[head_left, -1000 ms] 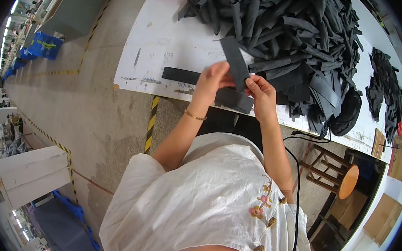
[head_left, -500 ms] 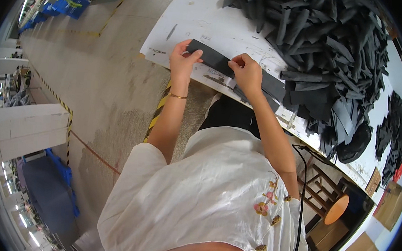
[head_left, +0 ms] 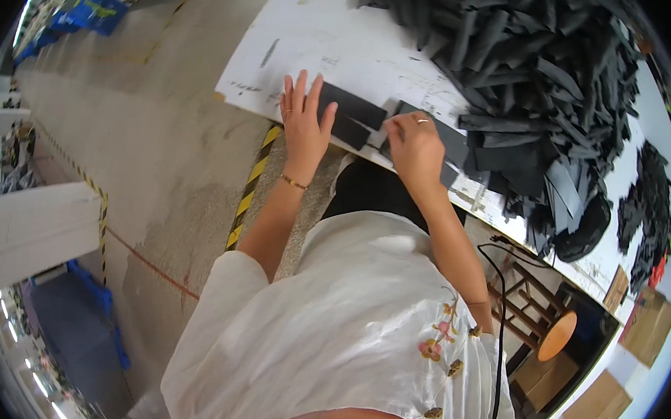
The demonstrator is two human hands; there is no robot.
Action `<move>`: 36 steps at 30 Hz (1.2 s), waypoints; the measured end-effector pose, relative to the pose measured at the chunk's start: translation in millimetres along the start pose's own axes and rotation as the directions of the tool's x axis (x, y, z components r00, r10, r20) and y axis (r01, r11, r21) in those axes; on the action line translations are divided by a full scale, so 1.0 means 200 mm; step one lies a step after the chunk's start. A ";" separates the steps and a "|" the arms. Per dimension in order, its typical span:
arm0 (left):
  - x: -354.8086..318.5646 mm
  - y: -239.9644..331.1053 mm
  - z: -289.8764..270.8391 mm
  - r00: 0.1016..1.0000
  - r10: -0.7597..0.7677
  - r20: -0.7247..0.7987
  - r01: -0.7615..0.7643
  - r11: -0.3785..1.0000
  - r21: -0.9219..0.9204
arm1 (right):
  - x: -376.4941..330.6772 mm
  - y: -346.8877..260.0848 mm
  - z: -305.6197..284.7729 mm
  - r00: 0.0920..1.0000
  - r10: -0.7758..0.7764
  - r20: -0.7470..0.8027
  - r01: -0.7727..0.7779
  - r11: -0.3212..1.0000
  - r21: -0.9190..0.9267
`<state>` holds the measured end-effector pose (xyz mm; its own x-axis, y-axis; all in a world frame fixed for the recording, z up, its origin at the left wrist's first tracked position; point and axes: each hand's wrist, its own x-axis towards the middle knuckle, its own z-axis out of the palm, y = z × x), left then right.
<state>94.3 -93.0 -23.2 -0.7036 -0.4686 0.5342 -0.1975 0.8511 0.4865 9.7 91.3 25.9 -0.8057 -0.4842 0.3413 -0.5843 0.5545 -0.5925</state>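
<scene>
From afar, I see black strips [head_left: 353,105] left of the dark heap [head_left: 512,62], likely light, pliable, best pinched by an edge; the left hand [head_left: 305,124] splays, empty, the right hand [head_left: 417,143] curls, its hold unclear.

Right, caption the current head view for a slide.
Spread left hand and curled right hand at flat black rectangular strips on a scuffed white table, near a heap of curled black pieces.

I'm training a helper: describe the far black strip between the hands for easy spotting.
Start at the white table, at its near edge. Between the left hand and right hand lie two black strips; the far strip sits farther from that edge and looks longer.
</scene>
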 end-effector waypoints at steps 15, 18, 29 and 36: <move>0.13 0.19 0.14 0.909 0.197 0.369 -0.263 0.955 0.138 | -0.21 0.74 -0.56 0.997 -0.011 -0.074 -0.043 0.735 -0.677; 0.33 0.53 0.24 0.917 0.326 0.228 -0.198 0.872 -0.448 | -0.24 0.77 -0.58 0.997 -0.040 -0.072 -0.012 0.793 -0.609; 0.44 0.93 0.94 0.746 0.342 0.571 0.002 0.857 -0.515 | -0.26 0.79 -0.55 0.980 -0.190 -0.067 0.165 0.949 -0.269; 0.43 0.88 0.89 0.699 0.432 0.570 -0.071 0.835 -0.546 | -0.26 0.83 -0.58 0.986 -0.158 -0.051 0.150 0.980 -0.131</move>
<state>-121.9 58.2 -15.0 -0.9662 0.1745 0.1897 0.2575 0.6145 0.7457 -56.6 288.2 -5.3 -0.7071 -0.5309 0.4670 -0.7064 0.5593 -0.4338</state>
